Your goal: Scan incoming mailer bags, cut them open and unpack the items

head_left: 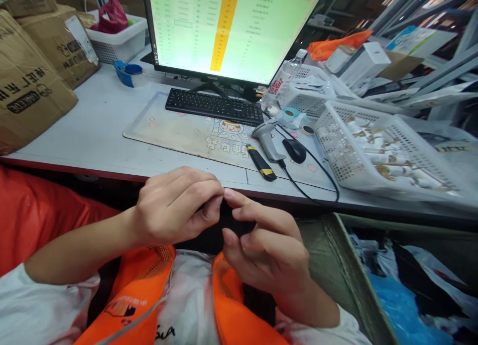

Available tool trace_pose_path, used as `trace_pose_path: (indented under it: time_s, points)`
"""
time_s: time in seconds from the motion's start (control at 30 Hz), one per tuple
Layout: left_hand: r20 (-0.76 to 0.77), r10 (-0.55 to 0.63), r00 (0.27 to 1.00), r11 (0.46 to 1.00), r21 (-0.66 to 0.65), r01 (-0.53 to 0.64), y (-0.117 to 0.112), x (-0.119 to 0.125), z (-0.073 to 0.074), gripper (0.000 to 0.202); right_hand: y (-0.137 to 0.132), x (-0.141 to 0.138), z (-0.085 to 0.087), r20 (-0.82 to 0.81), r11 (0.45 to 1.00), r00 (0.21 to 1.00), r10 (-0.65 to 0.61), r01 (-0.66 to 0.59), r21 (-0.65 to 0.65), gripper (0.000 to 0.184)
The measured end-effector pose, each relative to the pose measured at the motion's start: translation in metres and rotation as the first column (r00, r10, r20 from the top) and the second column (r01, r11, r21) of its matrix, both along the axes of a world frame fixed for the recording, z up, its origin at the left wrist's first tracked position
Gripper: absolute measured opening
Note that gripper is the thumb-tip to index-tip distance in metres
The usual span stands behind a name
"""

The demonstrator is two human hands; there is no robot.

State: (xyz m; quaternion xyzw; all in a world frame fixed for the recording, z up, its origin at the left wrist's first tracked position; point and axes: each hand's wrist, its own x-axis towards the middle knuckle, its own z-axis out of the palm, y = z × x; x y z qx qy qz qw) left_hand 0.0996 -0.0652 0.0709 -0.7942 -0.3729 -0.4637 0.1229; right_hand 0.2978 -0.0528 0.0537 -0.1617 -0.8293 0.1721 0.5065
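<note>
My left hand (174, 205) and my right hand (265, 250) hang in front of my chest, just below the desk's front edge (149, 178). The left fingers curl inward, and their tips nearly meet the right index fingertip. I see nothing held in either hand. The right thumb and fingers stand apart. Closest to my hands on the desk lie a black-and-yellow utility knife (261, 162) and a grey corded barcode scanner (267, 141). A black mouse (295, 151) rests beside the scanner. Neither hand touches the desk.
A black keyboard (214, 106) sits on a printed desk mat (168, 128) below a monitor (231, 26). To the right, a white mesh basket (373, 151) holds small rolled items. Cardboard boxes (30, 81) stand at the left, and a bin with blue plastic (403, 295) sits below right.
</note>
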Motion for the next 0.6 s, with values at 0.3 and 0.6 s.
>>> trace_pose_path:
  time_s: [0.3,0.6]
  points:
    - [-0.049,0.043,0.998,0.999,0.004,-0.043,-0.002,-0.003,-0.001,0.009,0.005,-0.001,-0.006,0.047,0.991,0.999,-0.021,0.015,0.134,0.034]
    - [-0.026,0.137,0.99,0.975,-0.176,-0.14,-0.006,-0.027,-0.008,0.009,0.005,0.005,-0.004,0.013,0.999,1.0,0.022,-0.022,0.048,0.036]
